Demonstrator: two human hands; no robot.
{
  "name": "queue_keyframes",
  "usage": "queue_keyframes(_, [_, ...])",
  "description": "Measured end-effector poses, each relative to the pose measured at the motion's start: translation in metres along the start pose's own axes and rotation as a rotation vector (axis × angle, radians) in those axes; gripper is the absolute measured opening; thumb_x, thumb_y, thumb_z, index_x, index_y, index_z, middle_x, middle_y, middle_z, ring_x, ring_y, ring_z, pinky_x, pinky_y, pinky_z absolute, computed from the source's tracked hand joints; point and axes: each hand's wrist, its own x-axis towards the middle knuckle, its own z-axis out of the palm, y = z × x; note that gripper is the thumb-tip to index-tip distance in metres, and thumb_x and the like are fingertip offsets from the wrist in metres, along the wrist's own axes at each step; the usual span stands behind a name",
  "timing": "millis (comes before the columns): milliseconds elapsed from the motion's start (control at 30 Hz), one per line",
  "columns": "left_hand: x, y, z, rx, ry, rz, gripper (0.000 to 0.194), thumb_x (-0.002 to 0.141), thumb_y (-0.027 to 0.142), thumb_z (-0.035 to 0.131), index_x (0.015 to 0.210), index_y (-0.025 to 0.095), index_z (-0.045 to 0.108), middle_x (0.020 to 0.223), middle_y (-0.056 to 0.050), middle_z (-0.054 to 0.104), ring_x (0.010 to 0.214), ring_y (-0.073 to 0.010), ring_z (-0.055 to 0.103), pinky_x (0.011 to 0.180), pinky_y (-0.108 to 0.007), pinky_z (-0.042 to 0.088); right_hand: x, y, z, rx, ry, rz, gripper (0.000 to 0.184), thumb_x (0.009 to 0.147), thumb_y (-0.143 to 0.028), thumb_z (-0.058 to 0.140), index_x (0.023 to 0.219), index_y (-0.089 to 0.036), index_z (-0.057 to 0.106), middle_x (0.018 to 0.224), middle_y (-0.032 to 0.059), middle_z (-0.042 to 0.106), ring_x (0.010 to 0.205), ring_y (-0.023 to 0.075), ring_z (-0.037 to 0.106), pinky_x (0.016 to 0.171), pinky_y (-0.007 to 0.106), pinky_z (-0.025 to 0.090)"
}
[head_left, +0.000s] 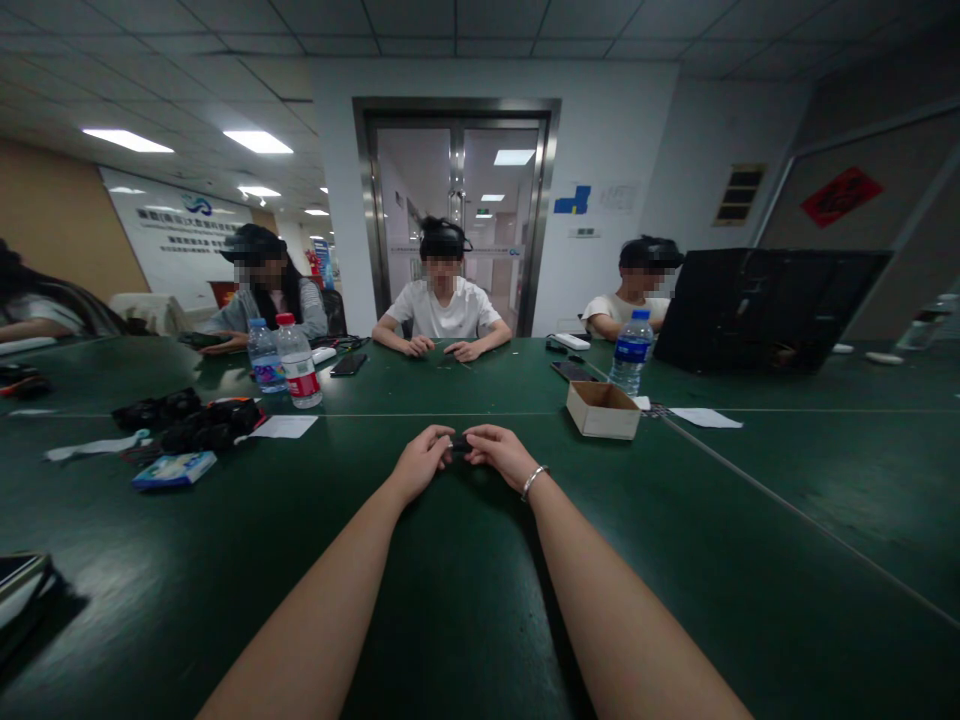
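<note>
Both of my arms reach forward over the dark green table. Between my fingertips is a small black object, too small for me to name its kind. My left hand pinches its left end, where a light, shiny bit shows by the fingers. On the other end, my right hand closes its thumb and fingers. A silver bracelet circles my right wrist. The fingers cover part of the black object.
Right of my hands stands an open cardboard box, with a water bottle behind it. At the left lie a blue-white packet, black gear and two bottles. A large black case stands right. Several people sit around the table.
</note>
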Motion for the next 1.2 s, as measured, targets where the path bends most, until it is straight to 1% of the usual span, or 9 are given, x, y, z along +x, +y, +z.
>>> queue_keyframes(267, [0.002, -0.007, -0.001, -0.011, 0.037, 0.031, 0.030, 0.077, 0.037, 0.049, 0.100, 0.018, 0.055, 0.080, -0.002, 0.057, 0.061, -0.0110, 0.052, 0.058, -0.023, 0.042, 0.000, 0.000, 0.001, -0.089, -0.030, -0.027, 0.012, 0.077, -0.006, 0.057, 0.088, -0.011, 0.058, 0.071, 0.0031, 0.062, 0.062, 0.0114, 0.061, 0.056, 0.018, 0.050])
queue_keyframes(400, [-0.001, -0.005, -0.002, 0.055, 0.090, 0.061, 0.030, 0.077, 0.044, 0.049, 0.089, 0.017, 0.058, 0.075, -0.001, 0.057, 0.062, -0.0122, 0.052, 0.058, -0.023, 0.040, -0.001, 0.000, 0.007, -0.468, -0.062, -0.116, 0.020, 0.071, -0.005, 0.062, 0.089, -0.013, 0.060, 0.071, 0.0006, 0.060, 0.067, 0.0124, 0.059, 0.065, 0.024, 0.049])
queue_keyframes(500, [-0.006, 0.000, 0.000, 0.102, 0.086, 0.083, 0.031, 0.075, 0.045, 0.053, 0.085, 0.016, 0.059, 0.075, -0.001, 0.058, 0.064, -0.0129, 0.052, 0.061, -0.023, 0.040, -0.006, -0.001, 0.015, -0.850, 0.015, -0.234, 0.019, 0.066, -0.012, 0.069, 0.083, -0.014, 0.064, 0.081, 0.0031, 0.060, 0.073, 0.0150, 0.056, 0.070, 0.028, 0.047])
queue_keyframes(567, [-0.008, 0.003, 0.001, 0.116, 0.071, 0.085, 0.031, 0.073, 0.045, 0.055, 0.085, 0.016, 0.058, 0.075, -0.001, 0.059, 0.065, -0.0134, 0.052, 0.061, -0.023, 0.040, -0.011, 0.000, 0.020, -0.967, 0.074, -0.311, 0.022, 0.063, -0.017, 0.072, 0.083, -0.014, 0.064, 0.087, 0.0048, 0.058, 0.075, 0.0163, 0.056, 0.070, 0.029, 0.047])
queue_keyframes(667, [-0.011, 0.005, 0.006, 0.143, 0.077, 0.065, 0.032, 0.071, 0.046, 0.058, 0.081, 0.016, 0.059, 0.072, -0.001, 0.059, 0.065, -0.0144, 0.053, 0.061, -0.024, 0.040, -0.017, 0.006, 0.029, -0.860, 0.130, -0.330, 0.036, 0.063, -0.015, 0.071, 0.097, -0.016, 0.059, 0.087, 0.0033, 0.059, 0.070, 0.0138, 0.056, 0.064, 0.026, 0.048])
queue_keyframes(833, [-0.013, 0.011, 0.009, 0.056, -0.010, -0.032, 0.042, 0.066, 0.052, 0.062, 0.082, 0.014, 0.059, 0.076, -0.006, 0.063, 0.069, -0.0174, 0.057, 0.064, -0.026, 0.042, -0.021, 0.013, 0.038, -0.431, 0.143, -0.093, 0.039, 0.068, -0.007, 0.062, 0.104, -0.016, 0.047, 0.074, -0.0006, 0.060, 0.040, 0.0077, 0.052, 0.035, 0.018, 0.043])
queue_keyframes(1000, [-0.040, 0.057, -0.025, 0.267, -0.287, -0.162, 0.049, 0.065, 0.059, 0.058, 0.089, 0.016, 0.063, 0.081, -0.008, 0.064, 0.064, -0.0181, 0.058, 0.060, -0.026, 0.041, -0.052, -0.002, 0.024, -0.315, 0.046, 0.010, 0.040, 0.061, -0.011, 0.073, 0.089, -0.016, 0.045, 0.065, -0.0034, 0.057, 0.039, 0.0078, 0.053, 0.034, 0.015, 0.043])
queue_keyframes(1100, [-0.091, 0.093, -0.065, 0.468, -0.333, -0.156, 0.051, 0.053, 0.052, 0.072, 0.094, 0.023, 0.065, 0.088, -0.007, 0.065, 0.076, -0.0227, 0.059, 0.066, -0.028, 0.042, -0.095, -0.016, 0.004, -0.361, 0.040, 0.049, 0.044, 0.058, -0.028, 0.076, 0.085, -0.017, 0.043, 0.067, -0.0019, 0.058, 0.040, 0.0087, 0.053, 0.034, 0.016, 0.042])
queue_keyframes(1200, [-0.161, 0.110, -0.110, 0.641, -0.304, -0.163, 0.045, 0.051, 0.052, 0.072, 0.090, 0.031, 0.066, 0.103, -0.006, 0.062, 0.095, -0.0278, 0.056, 0.082, -0.037, 0.040, -0.148, -0.034, -0.024, -0.446, 0.132, 0.067, 0.044, 0.058, -0.043, 0.073, 0.075, -0.018, 0.041, 0.072, 0.0019, 0.061, 0.040, 0.0080, 0.051, 0.035, 0.018, 0.040])
